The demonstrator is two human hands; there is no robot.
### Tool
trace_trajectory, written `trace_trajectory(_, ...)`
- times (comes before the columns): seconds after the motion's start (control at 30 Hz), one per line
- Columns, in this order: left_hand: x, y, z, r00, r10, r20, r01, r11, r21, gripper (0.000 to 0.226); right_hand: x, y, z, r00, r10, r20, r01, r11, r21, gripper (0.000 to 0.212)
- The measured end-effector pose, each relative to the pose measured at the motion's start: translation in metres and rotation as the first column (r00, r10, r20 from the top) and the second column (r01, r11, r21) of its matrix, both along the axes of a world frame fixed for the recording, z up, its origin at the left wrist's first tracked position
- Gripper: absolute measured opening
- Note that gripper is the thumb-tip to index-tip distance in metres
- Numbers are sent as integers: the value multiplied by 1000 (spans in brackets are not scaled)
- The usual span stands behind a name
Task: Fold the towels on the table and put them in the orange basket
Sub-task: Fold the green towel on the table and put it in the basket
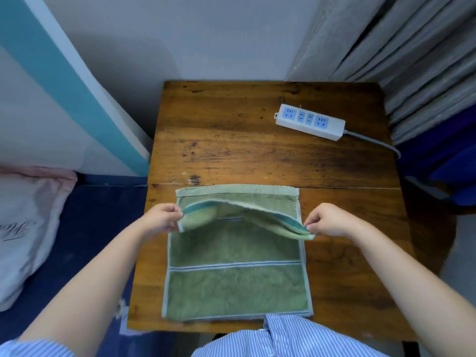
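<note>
The green terry towel with pale striped borders lies on the wooden worktop; left hand and right hand each pinch a raised corner in a closed grip.

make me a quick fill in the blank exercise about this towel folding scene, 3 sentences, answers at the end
1. Both hands, left hand and right hand, pinch an edge of the ____ towel.
2. The white power strip lies on the wooden ____.
3. The person wears a blue and white ____ shirt.

Answers: green; table; striped
</note>
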State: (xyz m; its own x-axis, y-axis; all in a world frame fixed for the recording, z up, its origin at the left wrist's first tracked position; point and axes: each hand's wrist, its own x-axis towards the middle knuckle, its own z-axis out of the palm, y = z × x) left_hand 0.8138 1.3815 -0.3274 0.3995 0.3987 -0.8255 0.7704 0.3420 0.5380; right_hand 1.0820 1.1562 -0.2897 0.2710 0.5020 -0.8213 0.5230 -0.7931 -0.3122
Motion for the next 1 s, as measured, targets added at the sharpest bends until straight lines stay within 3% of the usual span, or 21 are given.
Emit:
trace_trajectory(0.1,-21,11,13,954,-281,-106,227,906,-356,24,16,0,10,968,90,-235,-145,963,-226,15)
trace_trajectory(0.2,-29,14,30,892,-432,-132,346,842,-415,28,16,6,22,899,92,-429,-256,905,-341,22)
trace_trajectory(0.27,-22,15,32,900,-398,-177,357,907,-224,26,13,15,22,939,98,-331,-200,936,-290,19)
trace_trajectory(0.33,-11,17,25,924,-292,-247,335,929,156,19,12,25,13,998,52,-36,-55,995,-88,14)
trace_trajectory(0.37,-5,18,18,928,-242,-284,331,886,326,15,11,28,7,995,-5,104,2,1000,23,16)
trace_trajectory(0.43,6,19,9,917,-178,-358,349,792,500,12,11,38,-6,963,-80,256,49,991,126,22)
trace_trajectory(0.63,35,22,-15,811,-150,-565,490,701,518,21,17,54,-40,914,-153,376,108,985,138,25)
trace_trajectory(1.0,54,41,-49,790,-216,-575,553,656,514,22,27,66,-67,903,-204,377,191,979,71,22)
